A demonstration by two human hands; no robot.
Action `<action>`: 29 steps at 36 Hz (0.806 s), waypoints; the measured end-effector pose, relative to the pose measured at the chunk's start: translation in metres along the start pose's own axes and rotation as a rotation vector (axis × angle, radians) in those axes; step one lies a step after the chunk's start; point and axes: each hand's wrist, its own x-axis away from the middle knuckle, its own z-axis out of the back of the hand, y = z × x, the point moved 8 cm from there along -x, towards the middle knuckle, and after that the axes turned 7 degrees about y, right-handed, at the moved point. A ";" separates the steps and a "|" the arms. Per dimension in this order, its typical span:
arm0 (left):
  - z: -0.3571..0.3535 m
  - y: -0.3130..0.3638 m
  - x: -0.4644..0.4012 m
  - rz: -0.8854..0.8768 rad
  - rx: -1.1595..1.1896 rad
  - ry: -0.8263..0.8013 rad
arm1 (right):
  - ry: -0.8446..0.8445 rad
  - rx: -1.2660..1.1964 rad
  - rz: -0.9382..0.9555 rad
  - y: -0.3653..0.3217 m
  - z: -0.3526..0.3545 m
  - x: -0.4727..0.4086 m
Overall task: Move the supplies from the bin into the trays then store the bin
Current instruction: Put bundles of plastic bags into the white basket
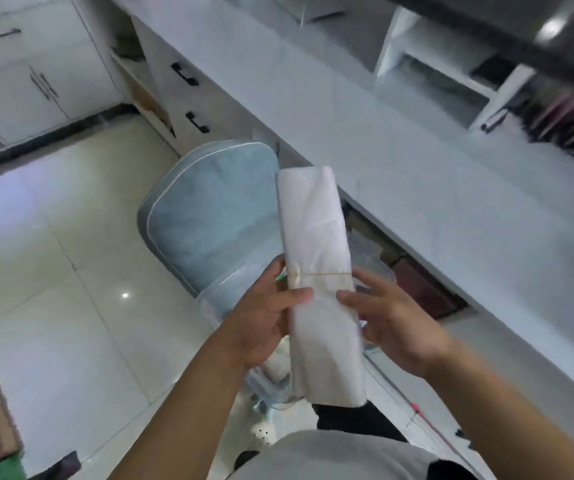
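While a white bundle (316, 271) is gripped by the left hand (264, 317) and right hand (392, 317), its transfer is judged underway; a tray must be found next.

Both hands, left (264, 317) and right (392, 320), hold a banded white bundle (316, 271) above a chair (209, 216)

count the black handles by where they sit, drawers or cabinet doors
Black bar handles on the drawer fronts under the grey counter: 2
Black handle on the far left drawer: 1
Long black handles on the white cabinet doors: 2
Total: 5
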 end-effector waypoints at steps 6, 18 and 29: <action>-0.073 -0.044 0.015 0.112 -0.388 -0.390 | 0.332 -0.034 0.107 0.010 0.063 0.074; -0.220 -0.112 0.024 0.177 -0.585 -0.663 | 0.490 -0.146 0.182 0.033 0.190 0.189; -0.394 -0.151 -0.045 0.131 -0.646 -0.725 | 0.474 -0.274 0.264 0.008 0.367 0.226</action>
